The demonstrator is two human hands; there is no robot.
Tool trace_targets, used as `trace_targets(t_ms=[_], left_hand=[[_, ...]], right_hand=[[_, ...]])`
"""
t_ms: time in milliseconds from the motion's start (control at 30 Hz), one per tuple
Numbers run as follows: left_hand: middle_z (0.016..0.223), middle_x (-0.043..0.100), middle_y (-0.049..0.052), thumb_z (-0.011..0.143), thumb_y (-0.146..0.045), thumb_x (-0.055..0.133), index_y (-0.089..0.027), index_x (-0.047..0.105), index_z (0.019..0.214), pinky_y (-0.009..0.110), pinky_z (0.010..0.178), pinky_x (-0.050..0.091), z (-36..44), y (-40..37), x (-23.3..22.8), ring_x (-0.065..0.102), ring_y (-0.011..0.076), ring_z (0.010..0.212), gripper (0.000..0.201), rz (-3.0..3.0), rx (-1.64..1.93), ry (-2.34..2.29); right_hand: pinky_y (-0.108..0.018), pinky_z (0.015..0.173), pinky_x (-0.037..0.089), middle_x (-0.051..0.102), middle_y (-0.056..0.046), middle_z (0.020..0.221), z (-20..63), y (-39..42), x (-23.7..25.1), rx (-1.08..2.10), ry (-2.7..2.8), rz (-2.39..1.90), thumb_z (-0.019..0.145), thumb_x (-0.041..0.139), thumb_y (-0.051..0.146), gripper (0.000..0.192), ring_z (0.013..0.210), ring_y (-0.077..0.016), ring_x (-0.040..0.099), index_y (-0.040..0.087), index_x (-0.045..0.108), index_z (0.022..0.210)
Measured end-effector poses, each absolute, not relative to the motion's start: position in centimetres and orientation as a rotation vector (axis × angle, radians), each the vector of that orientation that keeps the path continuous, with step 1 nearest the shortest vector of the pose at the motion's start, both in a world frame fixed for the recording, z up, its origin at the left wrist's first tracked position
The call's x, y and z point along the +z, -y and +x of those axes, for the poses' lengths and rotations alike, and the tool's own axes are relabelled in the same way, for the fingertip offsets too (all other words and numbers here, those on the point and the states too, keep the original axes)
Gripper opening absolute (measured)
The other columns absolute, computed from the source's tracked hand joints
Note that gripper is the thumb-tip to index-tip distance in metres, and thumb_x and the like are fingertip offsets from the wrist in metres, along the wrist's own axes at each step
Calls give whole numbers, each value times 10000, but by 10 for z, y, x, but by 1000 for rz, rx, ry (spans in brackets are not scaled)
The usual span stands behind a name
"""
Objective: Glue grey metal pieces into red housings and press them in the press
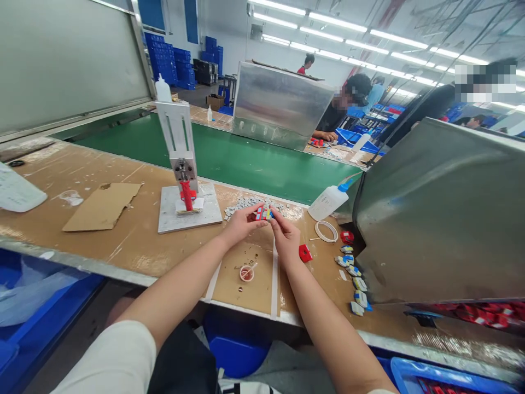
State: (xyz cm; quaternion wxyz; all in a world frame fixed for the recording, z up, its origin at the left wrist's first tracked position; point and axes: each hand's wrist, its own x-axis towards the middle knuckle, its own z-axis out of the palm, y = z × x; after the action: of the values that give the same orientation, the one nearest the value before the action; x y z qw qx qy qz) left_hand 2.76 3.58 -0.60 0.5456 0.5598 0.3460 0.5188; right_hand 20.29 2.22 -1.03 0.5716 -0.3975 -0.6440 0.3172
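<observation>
1. We hold a small red, blue and yellow plastic part (263, 213) between both hands, just above the brown cardboard-covered workbench (135, 241) and in front of a scatter of small grey pieces (246, 203).
2. Our left hand (241, 222) reaches in from the left, fingertips pinched on the part's left end; our right hand (285, 236) pinches its right end, fingers curled, wrist low over the bench.
3. Both forearms stretch forward and meet at the part; neither hand is loose.
4. Near the right hand lie a small red plastic piece (304, 253), a white tape ring (326, 231) and a row of small blue, white and yellow parts (353, 279).
5. A little round dish with a stick (246, 272) sits below the hands; a grey metal press jig with a red handle (183, 174) stands to the left.
6. We can read no labels or writing anywhere.
</observation>
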Motion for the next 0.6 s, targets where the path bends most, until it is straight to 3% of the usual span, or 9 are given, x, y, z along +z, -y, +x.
trace_targets(t_ms=[100, 233, 300, 367, 433, 467, 533, 600], left_hand=[[1327, 729, 132, 731, -541, 904, -174, 601, 1476, 422, 1001, 569, 24, -28, 0, 700, 322, 1178, 884, 1273, 1328, -887], [1262, 742, 129, 793, -498, 854, -148, 655, 1357, 397, 1011, 559, -4, 6, 10, 703, 300, 1151, 692, 1169, 1550, -1030], [1279, 738, 129, 808, -456, 837, -165, 636, 1349, 387, 1013, 559, -26, 33, 12, 710, 281, 1141, 647, 1105, 1637, -1052], [1353, 712, 134, 801, -413, 844, -202, 580, 1377, 376, 1018, 556, -50, 60, 8, 712, 256, 1142, 667, 1041, 1723, -1049], [1427, 671, 151, 792, -408, 854, -214, 556, 1349, 363, 1001, 558, -74, 83, -1, 712, 233, 1120, 660, 994, 1779, -1074], [1444, 656, 158, 784, -415, 861, -210, 563, 1321, 356, 989, 558, -86, 91, -6, 711, 226, 1109, 647, 977, 1795, -1106], [1439, 651, 159, 769, -430, 871, -197, 585, 1283, 347, 982, 553, -107, 100, -17, 702, 223, 1109, 632, 957, 1810, -1187], [1383, 673, 140, 756, -431, 880, -191, 596, 1293, 340, 976, 549, -125, 104, -28, 695, 220, 1096, 653, 955, 1815, -1247]], right_hand=[[-551, 1298, 351, 686, -61, 1443, 189, -18, 5, 642, 1649, -886, 1003, 636, 449, 365, 1495, -286, 517, 300, 754, 1315], [-507, 1336, 271, 604, -33, 1546, 158, -12, 32, 782, 1906, -720, 1060, 538, 448, 441, 1566, -242, 414, 353, 626, 1482], [-478, 1314, 314, 556, -30, 1593, 133, -17, 40, 883, 1924, -694, 1049, 534, 508, 487, 1555, -239, 426, 356, 590, 1508], [-450, 1181, 473, 576, -73, 1565, 99, -29, 43, 973, 1870, -793, 1004, 528, 627, 555, 1436, -261, 552, 302, 638, 1441], [-392, 920, 586, 687, -133, 1392, 63, -45, 40, 1117, 1836, -949, 942, 477, 763, 690, 1165, -258, 693, 220, 694, 1309], [-353, 795, 581, 734, -146, 1270, 46, -52, 38, 1216, 1846, -1007, 914, 444, 815, 753, 1020, -240, 716, 187, 709, 1233], [-288, 616, 497, 761, -128, 988, 19, -60, 38, 1403, 1877, -1076, 870, 383, 893, 822, 780, -195, 683, 157, 712, 1032], [-265, 546, 418, 682, -74, 743, 5, -58, 47, 1547, 1897, -1033, 859, 338, 925, 809, 626, -159, 596, 179, 649, 831]])
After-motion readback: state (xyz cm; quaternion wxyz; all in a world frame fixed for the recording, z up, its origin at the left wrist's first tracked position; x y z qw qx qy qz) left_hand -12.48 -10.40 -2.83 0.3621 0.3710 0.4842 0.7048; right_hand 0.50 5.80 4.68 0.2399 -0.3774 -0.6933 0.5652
